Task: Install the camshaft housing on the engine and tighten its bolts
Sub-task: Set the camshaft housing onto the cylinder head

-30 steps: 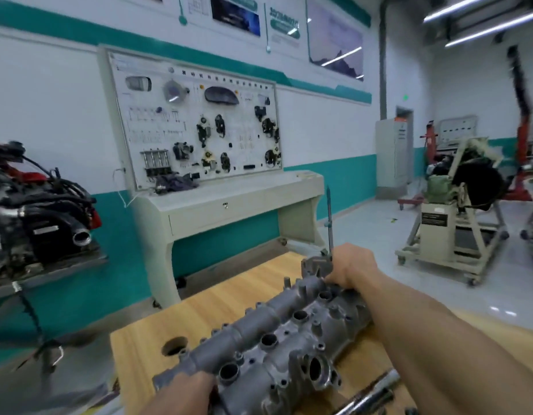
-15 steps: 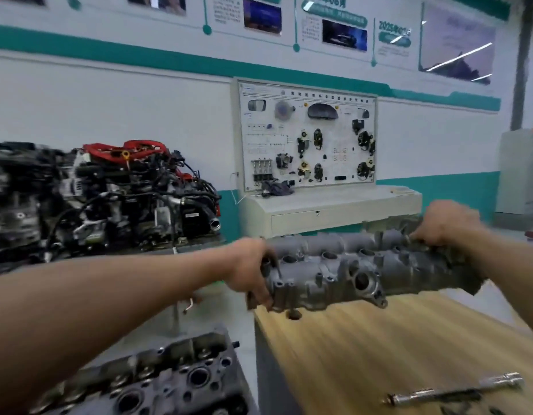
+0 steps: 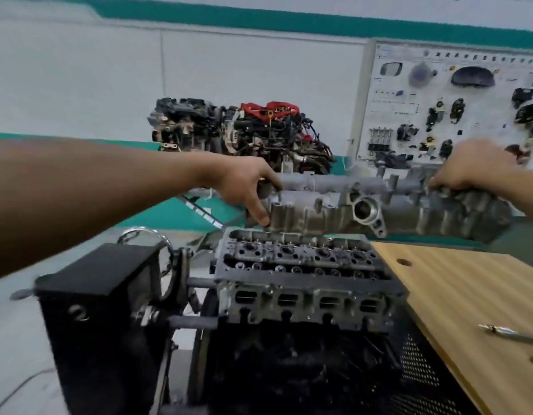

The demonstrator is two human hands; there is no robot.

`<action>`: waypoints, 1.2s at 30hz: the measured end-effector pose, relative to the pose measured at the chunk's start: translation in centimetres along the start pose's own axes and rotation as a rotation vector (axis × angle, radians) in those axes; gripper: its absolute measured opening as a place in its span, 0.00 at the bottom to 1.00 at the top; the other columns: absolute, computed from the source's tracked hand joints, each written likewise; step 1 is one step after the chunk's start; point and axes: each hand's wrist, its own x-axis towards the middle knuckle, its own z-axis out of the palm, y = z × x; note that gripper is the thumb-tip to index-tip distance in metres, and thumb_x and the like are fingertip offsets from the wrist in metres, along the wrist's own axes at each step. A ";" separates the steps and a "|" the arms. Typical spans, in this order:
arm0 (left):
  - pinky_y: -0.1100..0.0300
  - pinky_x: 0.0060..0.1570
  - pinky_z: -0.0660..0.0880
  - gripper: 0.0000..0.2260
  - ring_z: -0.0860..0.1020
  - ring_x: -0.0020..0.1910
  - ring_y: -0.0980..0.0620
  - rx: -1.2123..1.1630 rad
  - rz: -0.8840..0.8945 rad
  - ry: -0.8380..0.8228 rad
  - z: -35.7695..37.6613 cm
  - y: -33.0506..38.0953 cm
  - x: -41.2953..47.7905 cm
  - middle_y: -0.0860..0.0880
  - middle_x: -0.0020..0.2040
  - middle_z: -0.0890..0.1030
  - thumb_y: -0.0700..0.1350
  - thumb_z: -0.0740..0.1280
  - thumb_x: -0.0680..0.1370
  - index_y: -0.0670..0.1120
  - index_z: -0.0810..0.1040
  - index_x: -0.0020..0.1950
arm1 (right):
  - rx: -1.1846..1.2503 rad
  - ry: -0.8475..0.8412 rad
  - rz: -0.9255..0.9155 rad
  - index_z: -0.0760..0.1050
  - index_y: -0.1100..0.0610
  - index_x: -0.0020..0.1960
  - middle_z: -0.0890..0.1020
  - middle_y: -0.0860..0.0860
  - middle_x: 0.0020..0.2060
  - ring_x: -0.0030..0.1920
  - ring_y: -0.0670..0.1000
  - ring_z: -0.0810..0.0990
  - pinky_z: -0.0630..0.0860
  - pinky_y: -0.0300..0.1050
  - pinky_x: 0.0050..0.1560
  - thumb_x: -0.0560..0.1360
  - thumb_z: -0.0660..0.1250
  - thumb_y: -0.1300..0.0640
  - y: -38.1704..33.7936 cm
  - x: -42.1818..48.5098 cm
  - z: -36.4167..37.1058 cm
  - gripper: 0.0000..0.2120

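Both hands have swung the camshaft housing toward the engine

Reaching forward, arms outstretched, gripping the camshaft housing at its ends with left hand and right hand.

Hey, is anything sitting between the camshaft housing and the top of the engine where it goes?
The left hand and right hand hold the camshaft housing in the air just behind the engine; nothing visible lies on its top face.
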 end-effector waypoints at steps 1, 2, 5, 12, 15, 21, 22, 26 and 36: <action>0.70 0.38 0.70 0.33 0.78 0.40 0.63 0.006 -0.026 0.000 0.7 -1.1 -1.1 0.61 0.45 0.80 0.52 0.82 0.64 0.50 0.78 0.68 | 0.014 -0.027 0.002 0.76 0.59 0.33 0.78 0.53 0.29 0.30 0.53 0.76 0.73 0.41 0.31 0.55 0.80 0.34 -1.5 -0.9 0.9 0.29; 0.71 0.38 0.70 0.33 0.77 0.41 0.63 0.014 -0.044 -0.004 1.4 -2.0 -1.9 0.60 0.46 0.80 0.52 0.82 0.65 0.50 0.77 0.68 | 0.016 -0.057 0.000 0.76 0.59 0.35 0.78 0.54 0.31 0.32 0.54 0.76 0.75 0.43 0.33 0.57 0.79 0.34 -2.7 -1.6 1.9 0.29; 0.64 0.46 0.72 0.34 0.78 0.46 0.58 -0.014 -0.086 -0.054 3.3 -4.6 -3.3 0.56 0.51 0.81 0.51 0.82 0.65 0.52 0.75 0.70 | 0.023 -0.130 -0.017 0.76 0.58 0.36 0.79 0.53 0.33 0.35 0.54 0.78 0.76 0.43 0.34 0.59 0.79 0.36 -5.7 -3.7 4.6 0.26; 0.57 0.54 0.72 0.36 0.77 0.53 0.51 0.008 -0.097 -0.071 8.5 -8.6 -2.5 0.54 0.57 0.78 0.53 0.82 0.65 0.56 0.74 0.70 | 0.066 -0.156 -0.021 0.77 0.57 0.31 0.80 0.54 0.29 0.34 0.55 0.79 0.76 0.43 0.34 0.63 0.79 0.41 -7.4 -5.0 10.6 0.21; 0.58 0.52 0.71 0.35 0.78 0.52 0.52 -0.023 -0.093 -0.071 8.8 -9.4 -1.9 0.54 0.57 0.78 0.53 0.82 0.65 0.55 0.74 0.69 | 0.047 -0.125 -0.054 0.77 0.58 0.29 0.80 0.53 0.26 0.30 0.53 0.79 0.72 0.39 0.30 0.65 0.76 0.37 -7.1 -3.8 11.3 0.24; 0.55 0.56 0.74 0.34 0.78 0.54 0.50 -0.049 -0.087 -0.063 8.8 -9.5 -2.0 0.53 0.59 0.79 0.51 0.82 0.65 0.56 0.75 0.68 | 0.093 -0.160 -0.070 0.78 0.59 0.27 0.79 0.53 0.22 0.27 0.54 0.80 0.73 0.41 0.29 0.64 0.76 0.35 -6.3 -2.4 11.6 0.27; 0.54 0.58 0.74 0.34 0.79 0.54 0.50 -0.046 -0.085 -0.053 8.8 -9.4 -2.0 0.53 0.59 0.80 0.51 0.82 0.64 0.56 0.76 0.68 | 0.104 -0.165 -0.073 0.78 0.59 0.26 0.79 0.54 0.22 0.27 0.55 0.80 0.73 0.42 0.28 0.63 0.77 0.34 -6.3 -2.3 11.5 0.28; 0.54 0.58 0.76 0.34 0.80 0.54 0.49 -0.039 -0.091 -0.038 8.6 -9.3 -2.1 0.51 0.58 0.81 0.51 0.83 0.64 0.56 0.77 0.68 | 0.135 -0.184 -0.061 0.79 0.60 0.27 0.80 0.54 0.22 0.28 0.55 0.81 0.74 0.42 0.28 0.58 0.81 0.36 -6.2 -2.3 11.1 0.27; 0.53 0.58 0.76 0.35 0.80 0.52 0.50 -0.045 -0.122 -0.052 8.4 -9.6 -1.7 0.51 0.58 0.82 0.51 0.83 0.63 0.58 0.76 0.68 | 0.135 -0.199 -0.085 0.78 0.61 0.27 0.79 0.55 0.23 0.29 0.55 0.79 0.69 0.41 0.27 0.57 0.81 0.36 -5.9 -2.8 10.4 0.29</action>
